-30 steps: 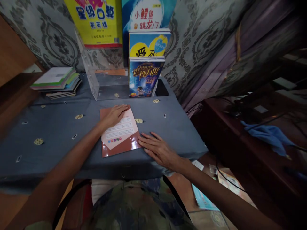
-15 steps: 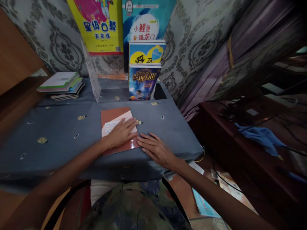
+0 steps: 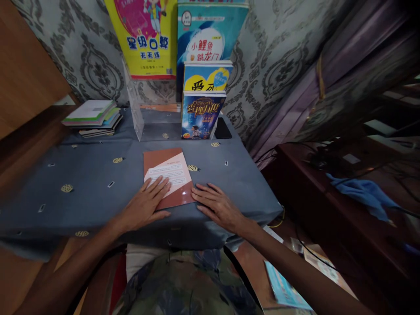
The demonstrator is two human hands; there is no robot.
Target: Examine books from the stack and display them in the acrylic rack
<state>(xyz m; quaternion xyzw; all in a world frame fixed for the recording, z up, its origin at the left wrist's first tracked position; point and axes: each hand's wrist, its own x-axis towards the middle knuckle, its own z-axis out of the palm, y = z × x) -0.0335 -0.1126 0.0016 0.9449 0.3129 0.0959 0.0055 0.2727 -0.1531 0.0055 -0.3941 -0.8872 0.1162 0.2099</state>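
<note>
A thin brown book with a pale text panel [image 3: 169, 173] lies flat on the blue-grey tablecloth [image 3: 82, 183] in front of me. My left hand [image 3: 146, 205] rests open on the book's near left corner, fingers spread flat. Beside the book's right edge my right hand [image 3: 215, 205] lies open on the cloth, its fingertips touching the book's near right corner. Neither hand holds anything.
A clear acrylic stand [image 3: 144, 118] at the back holds two upright books [image 3: 200, 113], with larger books [image 3: 144, 39] leaning on the wall behind. A stack of books [image 3: 93, 117] lies back left. A black phone [image 3: 223, 128] lies beside the stand. Dark furniture with a blue cloth [image 3: 361, 192] stands to the right.
My left hand slid from the book's far end down toward me, and now rests on its near left corner. My right hand stayed by the book's right edge.
</note>
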